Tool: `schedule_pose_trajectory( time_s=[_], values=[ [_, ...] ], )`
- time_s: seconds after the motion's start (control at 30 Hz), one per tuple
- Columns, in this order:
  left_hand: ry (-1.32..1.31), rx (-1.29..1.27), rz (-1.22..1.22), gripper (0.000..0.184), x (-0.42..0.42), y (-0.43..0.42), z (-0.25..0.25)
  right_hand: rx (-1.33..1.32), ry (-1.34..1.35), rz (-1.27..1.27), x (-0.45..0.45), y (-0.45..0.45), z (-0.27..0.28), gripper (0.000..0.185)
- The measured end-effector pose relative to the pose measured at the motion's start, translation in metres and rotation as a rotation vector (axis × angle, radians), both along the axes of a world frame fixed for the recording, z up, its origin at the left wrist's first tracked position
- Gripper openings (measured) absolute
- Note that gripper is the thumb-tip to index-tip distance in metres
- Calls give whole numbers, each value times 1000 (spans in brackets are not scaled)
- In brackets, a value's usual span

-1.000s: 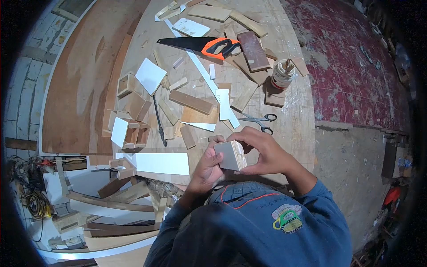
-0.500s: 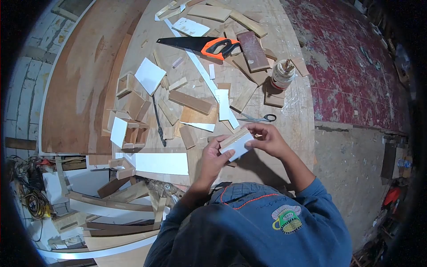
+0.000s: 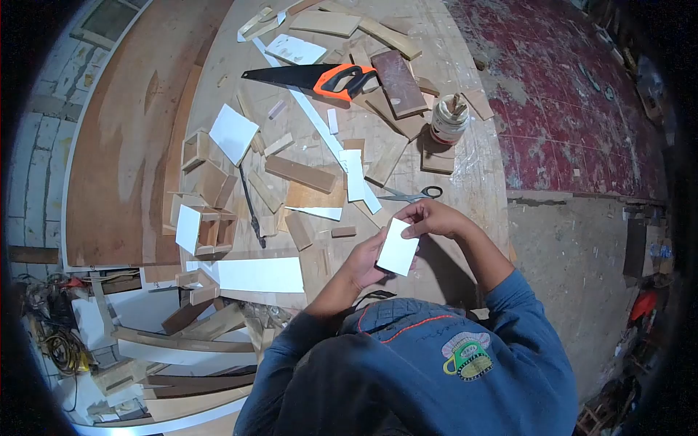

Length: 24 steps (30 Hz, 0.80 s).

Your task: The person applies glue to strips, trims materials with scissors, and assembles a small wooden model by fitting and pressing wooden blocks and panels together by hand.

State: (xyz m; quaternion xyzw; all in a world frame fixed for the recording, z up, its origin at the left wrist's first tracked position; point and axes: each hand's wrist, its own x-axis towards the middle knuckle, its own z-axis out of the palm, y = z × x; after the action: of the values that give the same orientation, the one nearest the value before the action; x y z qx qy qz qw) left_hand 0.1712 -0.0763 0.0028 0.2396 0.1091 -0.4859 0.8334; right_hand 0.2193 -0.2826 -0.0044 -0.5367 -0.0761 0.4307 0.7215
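Note:
A small block with a white face is held between both hands above the table's near edge, its white side turned up. My left hand grips its left side, the fingers partly hidden beneath it. My right hand closes on its upper right corner, thumb on the white face. Scissors lie just beyond my right hand. A short brown wood piece rests on the table beyond my left hand.
On the worktable are a saw, a jar with brushes, wood offcuts, a white panel and small wooden boxes. Boards are piled below the table at the left.
The block has been turned from its grey face and layered edge to show its white face. Both hands have shifted their hold. The whole view has moved slightly.

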Motion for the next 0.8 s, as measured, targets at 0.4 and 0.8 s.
schedule_pose_trajectory(
  time_s=[0.4, 0.8],
  values=[
    [2, 112, 133, 48, 10, -13, -12, -380, -372, -385, -11, 1, -8, 31],
    [6, 262, 298, 52, 20, -6, -12, -263, -160, -311, -33, -31, -52, 16]
  ],
)
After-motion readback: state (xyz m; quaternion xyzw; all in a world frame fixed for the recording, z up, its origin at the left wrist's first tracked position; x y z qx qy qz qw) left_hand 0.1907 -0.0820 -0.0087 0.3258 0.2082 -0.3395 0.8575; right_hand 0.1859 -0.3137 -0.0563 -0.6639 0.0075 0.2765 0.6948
